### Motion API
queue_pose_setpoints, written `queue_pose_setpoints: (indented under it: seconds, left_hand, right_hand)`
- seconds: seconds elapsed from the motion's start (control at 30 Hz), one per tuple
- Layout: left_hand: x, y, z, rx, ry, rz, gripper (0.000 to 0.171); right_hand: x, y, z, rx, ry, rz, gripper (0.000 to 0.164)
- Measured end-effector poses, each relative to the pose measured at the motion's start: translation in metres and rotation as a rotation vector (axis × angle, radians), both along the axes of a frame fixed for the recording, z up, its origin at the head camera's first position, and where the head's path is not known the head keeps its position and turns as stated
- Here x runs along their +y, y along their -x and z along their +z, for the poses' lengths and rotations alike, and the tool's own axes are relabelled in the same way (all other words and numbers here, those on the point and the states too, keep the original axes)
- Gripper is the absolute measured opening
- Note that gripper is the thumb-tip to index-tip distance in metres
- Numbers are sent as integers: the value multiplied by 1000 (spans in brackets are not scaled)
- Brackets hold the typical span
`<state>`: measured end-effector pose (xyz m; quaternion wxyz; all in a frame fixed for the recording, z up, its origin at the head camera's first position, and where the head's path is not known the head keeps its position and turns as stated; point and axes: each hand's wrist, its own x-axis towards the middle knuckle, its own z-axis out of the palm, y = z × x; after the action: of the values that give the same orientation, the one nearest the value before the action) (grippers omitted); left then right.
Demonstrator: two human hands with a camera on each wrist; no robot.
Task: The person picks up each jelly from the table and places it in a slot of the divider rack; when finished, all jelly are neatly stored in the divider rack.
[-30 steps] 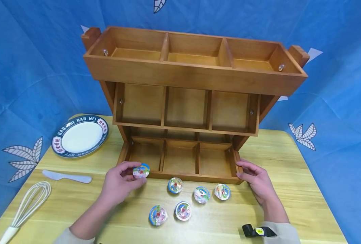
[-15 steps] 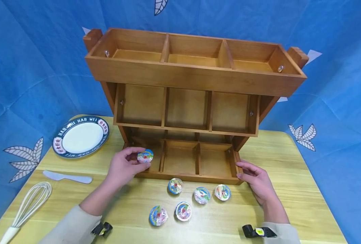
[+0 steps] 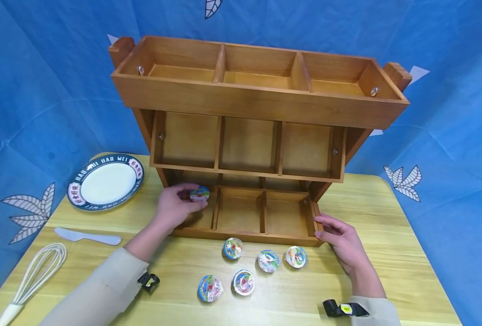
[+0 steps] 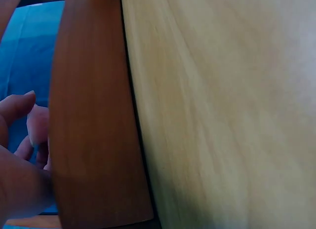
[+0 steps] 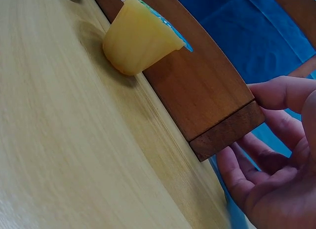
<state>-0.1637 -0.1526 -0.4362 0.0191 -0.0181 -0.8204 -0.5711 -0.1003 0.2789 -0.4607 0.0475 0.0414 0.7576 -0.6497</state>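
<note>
Worn: long sleeves, pale grey-beige, plain cloth. Left sleeve (image 3: 106, 287) shows soft creases along the forearm and ends in a cuff near the wrist; right sleeve (image 3: 377, 314) in view only near its cuff, similar colour. Left wrist camera (image 3: 149, 281): small, black, blocky, with a small yellowish mark. Right wrist camera (image 3: 330, 308): black, rounded, on a black strap (image 3: 360, 310) with a yellow label (image 3: 346, 309), print too small to read. Left hand (image 3: 175, 206) and right hand (image 3: 342, 240) bare
</note>
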Motion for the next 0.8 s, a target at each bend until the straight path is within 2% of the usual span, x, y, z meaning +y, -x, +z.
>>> queue_pose_setpoints:
  seconds: [0.27,0.5,0.8]
  left_hand:
    - [5,13,-8,-9,153,8,47]
    - [8,18,-13,-77,125,9,48]
    - [10,21,-17,-115,101,-12,48]
  right_hand:
    - [0,0,-1,10,6,4,44]
    - [1,0,-2,3,22,11,45]
    - [2,1,-3,3,29,5,45]
